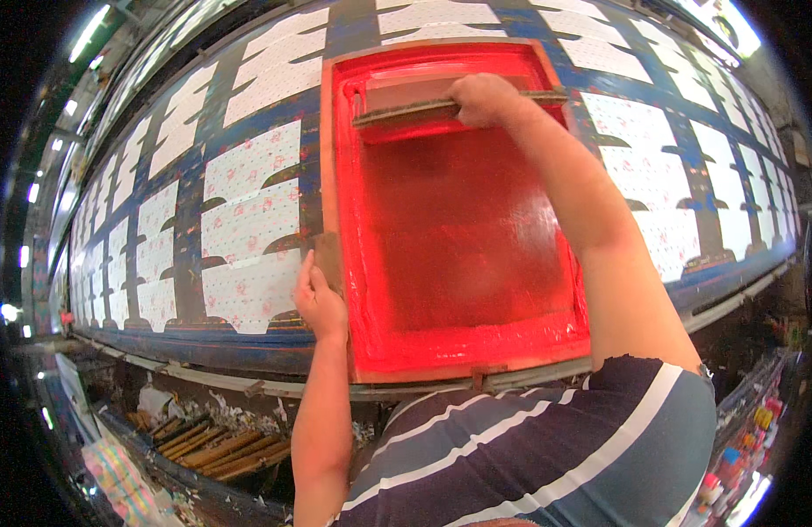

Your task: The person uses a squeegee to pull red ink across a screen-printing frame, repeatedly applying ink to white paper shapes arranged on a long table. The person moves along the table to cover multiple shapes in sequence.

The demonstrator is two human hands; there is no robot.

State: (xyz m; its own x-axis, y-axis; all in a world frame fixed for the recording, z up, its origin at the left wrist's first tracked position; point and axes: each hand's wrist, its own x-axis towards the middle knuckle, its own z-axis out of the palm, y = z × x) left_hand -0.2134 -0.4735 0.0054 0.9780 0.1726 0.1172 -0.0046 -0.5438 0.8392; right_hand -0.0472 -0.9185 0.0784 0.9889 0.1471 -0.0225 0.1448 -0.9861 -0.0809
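Observation:
A large screen printing frame [332, 176] lies before me on the long table, its inner edges coated with bright red ink [362, 290]. My right hand [487, 99] is closed over a long squeegee [406, 114] that spans the frame near its far end. Red ink shows along the squeegee's near side. At the frame's left edge, my left hand [320, 303] rests with a finger stretched toward a small brown block [328, 261] on the frame's side. Whether the hand grips that block is not plain.
Rows of white cut fabric pieces [252, 220] with small pink prints lie on the blue table [189, 263], left and right of the frame. A rail [274, 385] runs along the near edge. Wooden sticks [221, 448] lie below left; colourful containers [731, 461] stand low at the right.

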